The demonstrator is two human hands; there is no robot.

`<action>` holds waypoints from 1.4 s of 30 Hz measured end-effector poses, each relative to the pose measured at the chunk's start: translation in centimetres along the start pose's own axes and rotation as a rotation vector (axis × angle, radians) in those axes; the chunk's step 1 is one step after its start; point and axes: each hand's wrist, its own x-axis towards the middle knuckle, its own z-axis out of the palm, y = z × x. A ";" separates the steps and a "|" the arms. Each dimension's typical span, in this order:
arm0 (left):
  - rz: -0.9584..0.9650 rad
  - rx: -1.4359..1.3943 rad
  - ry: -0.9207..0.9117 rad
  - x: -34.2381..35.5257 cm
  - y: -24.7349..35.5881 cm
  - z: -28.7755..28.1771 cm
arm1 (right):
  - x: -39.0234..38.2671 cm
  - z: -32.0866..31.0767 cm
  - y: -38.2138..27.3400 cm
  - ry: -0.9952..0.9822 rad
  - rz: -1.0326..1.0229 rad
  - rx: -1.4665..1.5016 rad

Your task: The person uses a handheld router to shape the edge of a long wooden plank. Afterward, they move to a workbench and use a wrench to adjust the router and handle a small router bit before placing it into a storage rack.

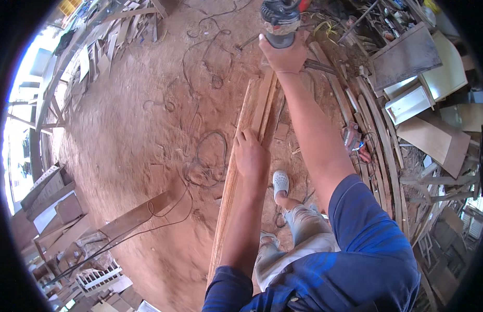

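Two hands were busy: the right hand (pixel 284 56) closed around a power tool (pixel 279 23) near the far end of the wooden beam (pixel 227 218), which ran past the left leg (pixel 270 257). The left hand (pixel 251 155), half curled, lay on the wood; its grip was unclear. Steady pressure and a level tool probably mattered most.

Reddish dirt floor (pixel 122 130) (wood scraps (pixel 114 44) alongside)
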 end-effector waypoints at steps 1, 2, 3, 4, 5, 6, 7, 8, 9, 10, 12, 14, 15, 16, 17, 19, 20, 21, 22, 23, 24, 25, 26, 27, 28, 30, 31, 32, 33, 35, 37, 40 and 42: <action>-0.002 -0.005 0.007 -0.2 0.1 -0.1 | 0.0 -0.3 0.2 0.006 -0.008 0.001; -0.034 -0.010 -0.025 -0.7 -0.1 -0.5 | -0.8 -0.9 -0.5 -0.042 0.043 -0.004; -0.065 -0.016 -0.056 -1.4 -0.4 -1.0 | -1.7 -1.5 -1.3 -0.089 0.094 -0.009; -0.063 -0.021 -0.055 -2.6 -1.2 -1.1 | -2.7 -2.2 -1.9 -0.087 0.090 -0.011; -0.042 -0.001 0.001 -4.2 -2.2 -1.2 | -4.0 -3.0 -2.3 -0.069 0.094 -0.018; -0.022 0.019 0.057 -6.1 -3.2 -1.5 | -5.5 -3.8 -2.6 -0.051 0.097 -0.026; -0.015 0.016 0.056 -7.9 -4.0 -2.2 | -7.0 -4.9 -3.0 -0.044 0.096 -0.030; -0.025 0.018 0.013 -9.9 -5.1 -3.3 | -9.0 -5.8 -3.7 -0.043 0.059 0.029; -0.032 0.020 -0.033 -12.0 -6.3 -4.3 | -11.1 -7.0 -4.4 -0.037 0.041 0.058; -0.028 0.024 -0.029 -14.2 -7.6 -5.2 | -13.3 -8.1 -5.2 -0.033 0.024 0.089; -0.018 0.044 -0.038 -18.8 -10.6 -6.6 | -18.0 -10.8 -7.1 -0.082 0.066 0.232; -0.047 0.058 -0.055 -23.5 -12.8 -8.4 | -23.0 -13.8 -8.6 -0.141 0.087 0.266; -0.077 0.070 -0.069 -25.7 -14.0 -9.3 | -25.5 -15.1 -9.4 -0.165 0.092 0.261; -0.080 0.075 -0.070 -28.1 -15.5 -10.0 | -27.8 -16.5 -10.3 -0.187 0.097 0.258; -0.100 0.070 -0.091 -30.2 -17.0 -10.4 | -29.8 -17.8 -10.9 -0.198 0.074 0.183; -0.139 0.077 -0.105 -34.2 -19.7 -11.4 | -34.1 -19.7 -12.7 -0.224 0.059 0.126; -0.145 0.056 -0.083 -35.8 -20.6 -11.7 | -35.8 -20.7 -13.5 -0.216 0.159 0.249; -0.150 0.034 -0.062 -37.2 -21.5 -12.0 | -36.7 -21.2 -13.8 -0.214 0.221 0.294; -0.187 0.018 -0.090 -38.2 -22.3 -12.2 | -37.5 -21.7 -14.3 -0.212 0.281 0.340; -0.188 0.017 -0.092 -39.0 -22.9 -12.2 | -38.3 -22.2 -14.9 -0.207 0.342 0.386; -0.170 0.025 -0.100 -39.1 -22.8 -12.9 | -37.0 -23.2 -16.7 -0.187 0.162 0.289; -0.152 0.033 -0.108 -39.2 -22.8 -13.3 | -36.2 -23.8 -17.7 -0.165 -0.018 0.192; -0.161 0.033 -0.108 -39.7 -23.3 -13.4 | -36.5 -23.6 -17.3 -0.174 -0.018 0.193; -0.148 0.028 -0.120 -39.6 -23.2 -13.3 | -35.4 -23.1 -16.3 -0.160 -0.036 0.164; -0.144 0.025 -0.128 -39.5 -23.2 -13.1 | -34.5 -21.9 -15.0 -0.153 -0.053 0.142; -0.129 0.008 -0.109 -39.4 -22.8 -13.0 | -32.6 -19.7 -12.1 -0.142 -0.074 0.084; -0.129 -0.004 -0.079 -39.4 -22.7 -12.8 | -31.0 -18.7 -11.8 -0.148 -0.080 0.073; -0.136 -0.005 -0.080 -39.7 -23.0 -12.7 | -29.4 -17.6 -11.5 -0.153 -0.087 0.063; -0.168 0.007 -0.067 -40.4 -23.5 -12.5 | -26.6 -17.0 -13.2 -0.095 -0.101 0.086; -0.183 0.007 -0.058 -40.4 -23.5 -12.2 | -22.0 -14.8 -12.2 -0.022 -0.123 0.098; -0.233 0.000 -0.110 -40.4 -23.4 -12.5 | -18.3 -12.2 -9.6 -0.075 0.012 0.112; -0.212 0.026 -0.078 -40.5 -23.0 -12.7 | -12.8 -8.5 -7.1 -0.100 0.136 0.092; -0.215 0.054 -0.084 -40.3 -22.7 -13.1 | -9.4 -6.2 -5.0 -0.072 0.074 0.073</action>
